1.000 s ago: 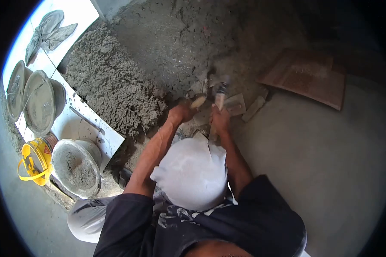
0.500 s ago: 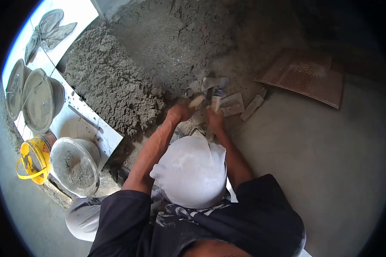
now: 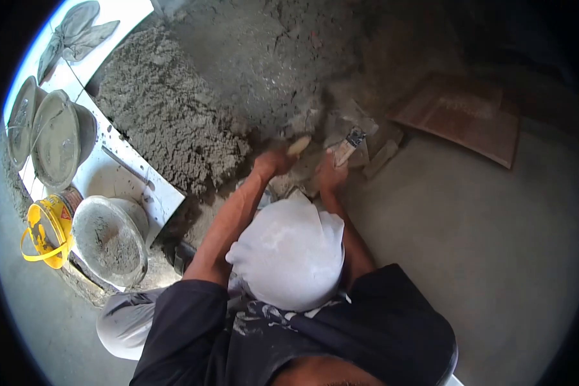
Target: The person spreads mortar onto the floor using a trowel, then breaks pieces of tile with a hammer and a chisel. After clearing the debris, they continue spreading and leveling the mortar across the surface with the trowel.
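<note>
My left hand (image 3: 273, 163) is closed round a tool with a pale wooden handle (image 3: 299, 146). The handle's rounded end sticks out past the fingers, and the tool's working end cannot be made out. A little to the right, my right hand (image 3: 332, 174) grips a flat brush (image 3: 347, 148) with a light handle and a dark head, tilted up and to the right. Dusty tile pieces (image 3: 384, 158) lie under and beside the brush. Close to my left hand rises a heap of grey mortar (image 3: 180, 109). A white cloth-covered shape (image 3: 286, 251) sits below my hands and hides part of my forearms.
At left stand grey mortar-smeared basins (image 3: 56, 145), another basin (image 3: 112, 248) and a yellow bucket (image 3: 51, 228). White tiles (image 3: 116, 145) edge the heap, with grey gloves (image 3: 77, 32) on top. Brown tiles (image 3: 460, 119) lie at right on the concrete floor (image 3: 469, 251).
My right hand has shifted slightly right, and the brush has swung from upright to leaning right. My left hand has moved slightly right, still holding the wooden handle.
</note>
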The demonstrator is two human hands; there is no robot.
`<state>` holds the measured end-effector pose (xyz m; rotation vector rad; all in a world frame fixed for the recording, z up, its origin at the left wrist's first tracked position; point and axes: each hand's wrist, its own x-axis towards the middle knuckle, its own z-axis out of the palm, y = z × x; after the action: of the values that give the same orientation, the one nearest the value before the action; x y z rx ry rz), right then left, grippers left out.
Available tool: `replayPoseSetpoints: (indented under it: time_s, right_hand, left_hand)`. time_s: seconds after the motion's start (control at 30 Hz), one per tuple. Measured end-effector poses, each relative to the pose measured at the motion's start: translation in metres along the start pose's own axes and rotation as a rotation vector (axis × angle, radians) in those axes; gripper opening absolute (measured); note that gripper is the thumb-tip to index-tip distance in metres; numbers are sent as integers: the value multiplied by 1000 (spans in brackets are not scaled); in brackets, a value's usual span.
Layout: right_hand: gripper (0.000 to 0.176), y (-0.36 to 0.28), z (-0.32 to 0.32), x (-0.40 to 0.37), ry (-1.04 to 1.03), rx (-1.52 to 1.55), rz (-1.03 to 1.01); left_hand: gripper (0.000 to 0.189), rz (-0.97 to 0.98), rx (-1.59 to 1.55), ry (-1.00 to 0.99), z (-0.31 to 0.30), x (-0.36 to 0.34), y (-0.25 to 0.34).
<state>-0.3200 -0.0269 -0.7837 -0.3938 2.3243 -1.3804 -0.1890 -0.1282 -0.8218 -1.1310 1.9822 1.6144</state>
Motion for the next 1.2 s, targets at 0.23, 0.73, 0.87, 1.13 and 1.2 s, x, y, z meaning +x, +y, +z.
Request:
replayPoseSetpoints:
  time_s: [0.23, 0.73, 0.87, 1.13, 1.2]
  right_hand:
    - [29, -22, -14, 16, -220, -53, 401]
    - [14, 47, -14, 20, -186, -116, 169]
    - [14, 10, -4, 6, -214, 58, 230]
    - [13, 6, -23, 16, -395, -153, 393]
    - [12, 5, -15, 11, -158, 251, 143]
  left_hand:
    - [60, -2, 0, 94, -5, -2, 6]
    - [63, -49, 17, 28, -8, -8, 11]
    - [63, 8, 7, 33, 0, 0, 2]
    - [60, -48, -11, 34, -6, -6, 9]
    - [60, -72, -26, 17, -6, -6, 10]
